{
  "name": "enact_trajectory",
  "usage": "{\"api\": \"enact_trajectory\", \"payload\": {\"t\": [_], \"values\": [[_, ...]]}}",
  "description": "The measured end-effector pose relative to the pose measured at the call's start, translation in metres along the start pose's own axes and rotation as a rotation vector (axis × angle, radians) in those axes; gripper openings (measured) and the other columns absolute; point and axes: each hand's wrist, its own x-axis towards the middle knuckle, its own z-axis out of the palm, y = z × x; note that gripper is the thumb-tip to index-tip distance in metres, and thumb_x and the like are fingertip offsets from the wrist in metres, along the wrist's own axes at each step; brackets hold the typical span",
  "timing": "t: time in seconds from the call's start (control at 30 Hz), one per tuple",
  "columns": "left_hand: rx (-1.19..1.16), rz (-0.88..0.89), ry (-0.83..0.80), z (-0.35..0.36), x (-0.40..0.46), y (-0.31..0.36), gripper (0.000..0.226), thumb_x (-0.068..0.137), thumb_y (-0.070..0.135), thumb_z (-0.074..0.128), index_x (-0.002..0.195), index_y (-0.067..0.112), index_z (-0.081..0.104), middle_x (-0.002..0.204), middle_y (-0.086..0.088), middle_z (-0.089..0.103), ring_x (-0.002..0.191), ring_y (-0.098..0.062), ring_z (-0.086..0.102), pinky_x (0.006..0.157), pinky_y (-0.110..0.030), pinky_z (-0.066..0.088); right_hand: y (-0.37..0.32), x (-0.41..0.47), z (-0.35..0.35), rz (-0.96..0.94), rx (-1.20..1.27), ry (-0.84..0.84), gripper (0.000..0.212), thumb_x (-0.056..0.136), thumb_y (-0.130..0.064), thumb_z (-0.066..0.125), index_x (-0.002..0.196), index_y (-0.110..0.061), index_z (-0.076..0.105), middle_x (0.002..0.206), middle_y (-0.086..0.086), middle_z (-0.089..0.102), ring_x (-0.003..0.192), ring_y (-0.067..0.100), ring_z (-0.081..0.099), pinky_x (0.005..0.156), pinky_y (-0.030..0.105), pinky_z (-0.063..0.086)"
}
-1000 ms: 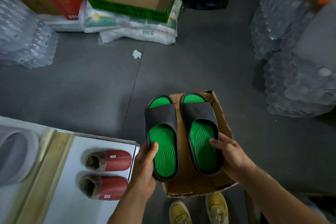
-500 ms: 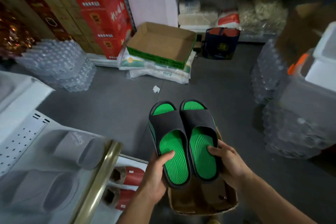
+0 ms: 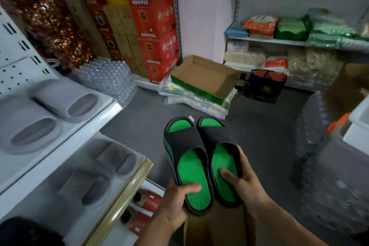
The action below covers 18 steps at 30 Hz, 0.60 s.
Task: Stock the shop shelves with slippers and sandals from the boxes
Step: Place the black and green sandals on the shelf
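Observation:
I hold a pair of black slides with green footbeds side by side in front of me. My left hand (image 3: pixel 175 203) grips the heel of the left slide (image 3: pixel 187 158), thumb on the green footbed. My right hand (image 3: pixel 243 183) grips the heel of the right slide (image 3: pixel 221 154) the same way. Under them a brown cardboard box (image 3: pixel 215 227) shows, mostly hidden by my hands and arms. To my left stand white shop shelves (image 3: pixel 79 126) holding grey slides (image 3: pixel 65 100) on the upper tiers and red slippers (image 3: pixel 147 203) on the lowest.
Shrink-wrapped bottle packs stand at the right (image 3: pixel 311 126) and back left (image 3: pixel 107 78). An open green-edged carton (image 3: pixel 203 78) lies on white sacks ahead. Red cartons (image 3: pixel 153 16) are stacked at the back; a goods shelf (image 3: pixel 299 42) runs along the far right. Grey floor (image 3: pixel 259 126) lies between.
My view has tilted up from the floor to the room. Both hands have lifted the green slides up and off the box, keeping the same grips.

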Motion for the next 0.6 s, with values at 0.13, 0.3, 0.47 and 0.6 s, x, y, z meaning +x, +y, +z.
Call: {"api": "enact_trajectory", "payload": {"t": [0.13,0.3,0.47,0.6], "values": [[-0.072,0.018,0.049,0.002,-0.019,0.002,0.110,0.030,0.017,0.097,0.129,0.002,0.052,0.118,-0.026,0.064,0.110,-0.045,0.062,0.100,-0.063,0.044,-0.022,-0.011,0.007,-0.197,-0.197,-0.046,0.082,0.083,0.005,0.067,0.141,-0.037,0.027,0.124,-0.026,0.045,0.101,-0.026,0.049,0.076,0.002,0.045],[-0.131,0.045,0.034,0.011,-0.065,0.025,0.045,0.065,-0.013,0.069,0.109,-0.007,0.064,0.099,-0.026,0.070,0.089,-0.039,0.070,0.075,-0.044,0.058,-0.048,-0.022,0.023,-0.168,-0.231,-0.077,0.058,0.084,-0.003,0.070,0.120,-0.021,0.029,0.112,-0.006,0.052,0.097,0.000,0.057,0.066,0.009,0.050],[-0.180,0.146,0.146,0.012,-0.094,0.034,0.060,0.055,-0.009,0.070,0.114,-0.010,0.060,0.113,-0.038,0.061,0.103,-0.053,0.062,0.092,-0.062,0.049,-0.066,-0.034,0.043,-0.191,-0.241,-0.080,0.053,0.084,-0.005,0.070,0.116,-0.016,0.029,0.105,0.002,0.054,0.089,0.007,0.060,0.057,0.011,0.051],[-0.234,0.210,0.263,0.005,-0.115,0.038,0.061,0.051,-0.008,0.069,0.112,-0.013,0.059,0.107,-0.035,0.065,0.096,-0.048,0.065,0.081,-0.051,0.055,-0.075,-0.043,0.061,-0.235,-0.302,-0.177,0.057,0.084,-0.012,0.072,0.116,-0.024,0.027,0.110,0.005,0.052,0.093,0.016,0.063,0.065,0.021,0.055]]}}
